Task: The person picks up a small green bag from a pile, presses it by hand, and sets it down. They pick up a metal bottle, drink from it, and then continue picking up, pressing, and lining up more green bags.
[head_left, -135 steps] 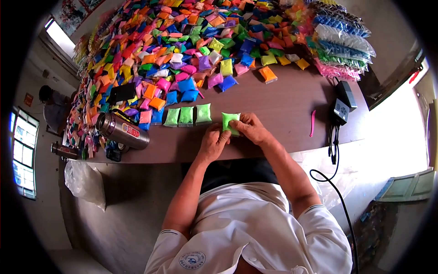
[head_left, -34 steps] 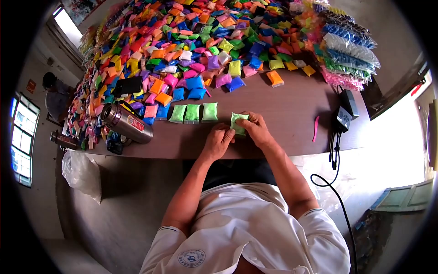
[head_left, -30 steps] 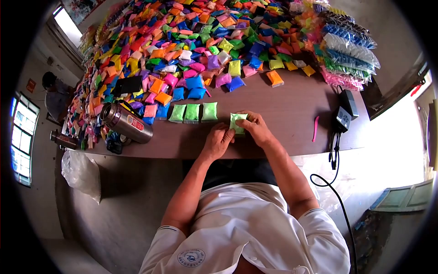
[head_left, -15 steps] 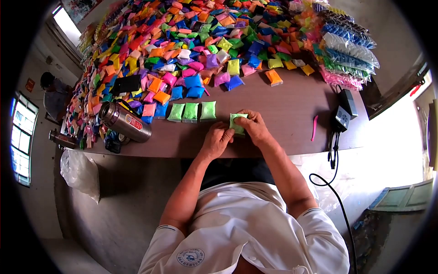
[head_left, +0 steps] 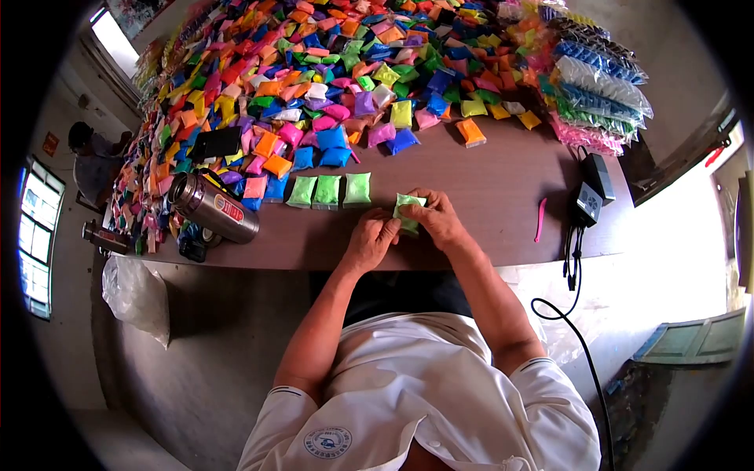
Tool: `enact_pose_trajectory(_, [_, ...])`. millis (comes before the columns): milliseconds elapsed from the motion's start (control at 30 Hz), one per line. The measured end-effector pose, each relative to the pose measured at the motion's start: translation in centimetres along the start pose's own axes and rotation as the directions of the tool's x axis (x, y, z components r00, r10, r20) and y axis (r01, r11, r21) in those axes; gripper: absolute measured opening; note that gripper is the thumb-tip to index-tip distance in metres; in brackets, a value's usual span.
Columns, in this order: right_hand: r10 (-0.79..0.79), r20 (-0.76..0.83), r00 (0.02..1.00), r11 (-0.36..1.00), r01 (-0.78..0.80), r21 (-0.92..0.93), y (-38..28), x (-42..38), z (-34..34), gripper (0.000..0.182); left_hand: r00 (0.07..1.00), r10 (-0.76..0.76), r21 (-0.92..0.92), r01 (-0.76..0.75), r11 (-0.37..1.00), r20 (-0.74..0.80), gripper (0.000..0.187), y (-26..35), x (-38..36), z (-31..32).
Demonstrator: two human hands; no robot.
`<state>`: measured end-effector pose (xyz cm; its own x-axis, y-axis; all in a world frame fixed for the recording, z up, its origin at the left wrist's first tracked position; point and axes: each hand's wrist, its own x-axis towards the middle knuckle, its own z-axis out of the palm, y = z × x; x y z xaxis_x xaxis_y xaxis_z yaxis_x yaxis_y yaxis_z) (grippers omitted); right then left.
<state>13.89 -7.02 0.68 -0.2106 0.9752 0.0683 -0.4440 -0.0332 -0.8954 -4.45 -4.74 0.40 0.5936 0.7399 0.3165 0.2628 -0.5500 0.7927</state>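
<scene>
A small light-green packet is held between my two hands near the table's front edge. My left hand pinches its left side, fingers bent. My right hand grips the packet's right side, with the thumb lying across its upper face. What fills the packet is hidden by its wrapper and my fingers. To the left of my hands, a row of three similar green packets lies flat on the brown table.
A large heap of colourful packets covers the table's back and left. A steel thermos lies at left. On the right are a pink strip, a black power adapter with cables, and stacked bagged goods. Another person is at far left.
My right thumb has shifted slightly left across the green packet, which looks a little more tilted. Both hands stay in about the same place. The person at far left has moved an arm.
</scene>
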Motion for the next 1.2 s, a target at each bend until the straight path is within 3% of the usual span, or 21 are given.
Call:
enact_pose_trajectory(100, [-0.057,-0.106,0.993,0.997,0.051,-0.053,-0.1,0.2,0.4,0.018,0.998,-0.057,-0.033,0.057,0.998,0.001,0.054,0.1,0.0,-0.1])
enact_pose_trajectory(167, [0.045,-0.187,0.981,0.999,-0.048,-0.016,-0.9,0.2,0.8,0.015,0.999,-0.041,-0.027,0.041,0.999,-0.004,0.054,0.2,0.1,-0.1])
enact_pose_trajectory(500, [-0.026,-0.166,0.986,0.998,0.016,-0.059,0.4,0.5,0.2,0.017,1.000,-0.009,0.006,0.009,1.000,0.021,0.054,0.3,0.1,-0.1])
enact_pose_trajectory(600, [0.050,-0.208,0.977,0.997,-0.060,-0.042,-0.7,0.3,0.1,0.024,1.000,-0.026,0.005,0.026,1.000,-0.017,0.052,0.6,0.2,-0.1])
enact_pose_trajectory(667, [0.163,-0.054,0.985,0.967,-0.148,0.208,-1.4,0.0,-0.8,0.032,0.997,-0.077,-0.061,0.075,0.995,-0.028,0.054,0.7,0.1,-0.2])
enact_pose_trajectory(700, [0.165,-0.053,0.985,0.967,-0.151,0.207,-1.5,0.0,-1.0,0.032,0.996,-0.079,-0.062,0.077,0.995,-0.030,0.054,0.5,0.1,-0.2])
enact_pose_trajectory(767, [0.157,0.000,0.988,0.986,-0.156,-0.051,-1.3,0.0,-1.2,0.037,0.994,-0.107,-0.116,0.103,0.988,-0.021,0.054,0.2,0.0,-0.3])
enact_pose_trajectory(867, [0.073,0.040,0.997,0.977,-0.063,-0.203,-0.4,0.4,-1.5,0.034,0.987,-0.159,-0.164,0.156,0.974,-0.008,0.054,0.4,0.0,-0.3])
enact_pose_trajectory(967, [0.049,-0.002,0.999,0.972,-0.048,-0.231,-0.6,0.1,-1.1,0.031,0.997,-0.074,-0.118,0.070,0.991,-0.024,0.053,-0.3,0.1,0.0])
enact_pose_trajectory(1100, [0.009,-0.036,0.999,0.961,-0.019,-0.275,-1.2,-0.2,-0.5,0.026,0.996,-0.079,-0.122,0.075,0.990,-0.031,0.053,0.1,0.2,0.0])
enact_pose_trajectory(1200, [0.138,-0.069,0.988,0.919,-0.154,-0.363,-0.8,0.1,-1.0,0.024,0.978,-0.207,-0.195,0.199,0.960,-0.019,0.053,0.3,-0.1,-0.2])
